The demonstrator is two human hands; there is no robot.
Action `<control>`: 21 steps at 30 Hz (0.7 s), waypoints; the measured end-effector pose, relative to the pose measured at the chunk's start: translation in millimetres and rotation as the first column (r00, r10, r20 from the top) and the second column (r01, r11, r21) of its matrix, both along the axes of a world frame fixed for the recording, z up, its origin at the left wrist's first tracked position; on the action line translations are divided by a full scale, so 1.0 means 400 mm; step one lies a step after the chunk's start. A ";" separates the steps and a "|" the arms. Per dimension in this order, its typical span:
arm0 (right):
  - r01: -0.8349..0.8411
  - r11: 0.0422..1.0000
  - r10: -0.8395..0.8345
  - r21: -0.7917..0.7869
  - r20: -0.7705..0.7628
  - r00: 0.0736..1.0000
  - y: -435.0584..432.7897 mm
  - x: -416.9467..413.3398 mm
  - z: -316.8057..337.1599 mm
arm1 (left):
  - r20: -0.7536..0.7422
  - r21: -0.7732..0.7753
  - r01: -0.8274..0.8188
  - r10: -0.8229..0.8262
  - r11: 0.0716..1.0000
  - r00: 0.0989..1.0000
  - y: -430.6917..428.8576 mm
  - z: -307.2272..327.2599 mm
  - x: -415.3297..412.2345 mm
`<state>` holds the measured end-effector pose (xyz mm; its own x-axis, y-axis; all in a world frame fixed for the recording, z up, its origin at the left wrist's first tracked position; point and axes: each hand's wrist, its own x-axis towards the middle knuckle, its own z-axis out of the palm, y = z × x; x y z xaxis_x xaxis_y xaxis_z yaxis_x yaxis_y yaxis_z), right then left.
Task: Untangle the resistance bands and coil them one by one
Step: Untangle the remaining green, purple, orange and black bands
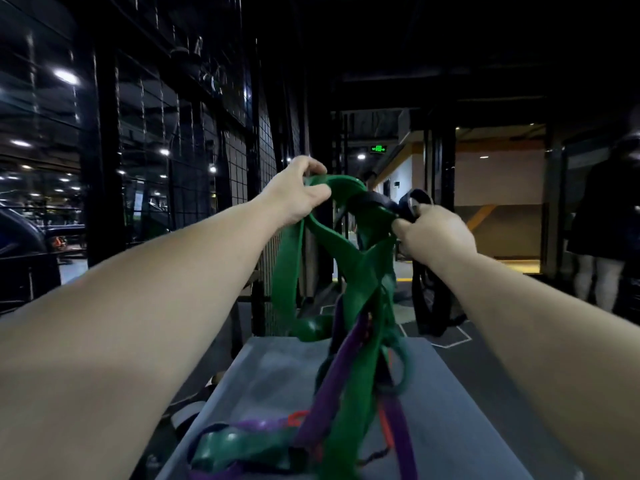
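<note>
- Green exit sign (378, 148) glowing over a dim passage, under a dark ceiling.
- Left of the sign: black wire-mesh partition (239, 161) on dark posts.
- Far left of the sign: scattered white ceiling lights (65, 76) in a dim hall.
- Right of the sign: lit beige wall (498, 178).
- Below the sign: dark floor (450, 341) with white lines, then a grey padded surface (270, 368).
- Far right of the sign: a standing person (602, 216) in dark clothes.

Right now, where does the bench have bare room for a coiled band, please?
The bench is bare at far left, between the hanging green band and the heap near you, and along its right side past the purple band. Centre and near-left are crowded.
</note>
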<state>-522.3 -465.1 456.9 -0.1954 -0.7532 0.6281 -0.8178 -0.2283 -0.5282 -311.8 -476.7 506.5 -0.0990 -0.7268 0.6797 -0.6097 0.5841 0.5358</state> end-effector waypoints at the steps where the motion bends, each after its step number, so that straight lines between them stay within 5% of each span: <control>1: -0.014 1.000 0.014 -0.009 -0.003 1.000 0.004 -0.004 0.013 | 0.013 -0.023 -0.003 0.003 1.000 1.000 0.004 0.009 0.000; 8: -0.030 0.971 0.083 0.237 -0.216 0.973 0.012 -0.008 -0.056 | 0.123 0.118 0.051 -0.065 0.992 0.990 0.000 -0.069 -0.011; 12: -0.130 0.965 0.152 0.228 -0.079 0.985 -0.003 0.014 -0.104 | 0.114 0.178 0.125 -0.146 0.976 0.983 -0.017 -0.139 -0.053; 21: -0.121 0.932 0.193 0.342 -0.186 0.963 0.009 0.003 -0.184 | -0.171 0.332 0.167 -0.115 0.928 0.979 -0.044 -0.198 0.024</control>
<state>-521.2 -461.4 383.3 0.0530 -0.9327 0.3569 -0.8866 -0.2084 -0.4128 -302.2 -494.4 427.2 -0.1364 -0.9037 0.4058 -0.4344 0.4227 0.7954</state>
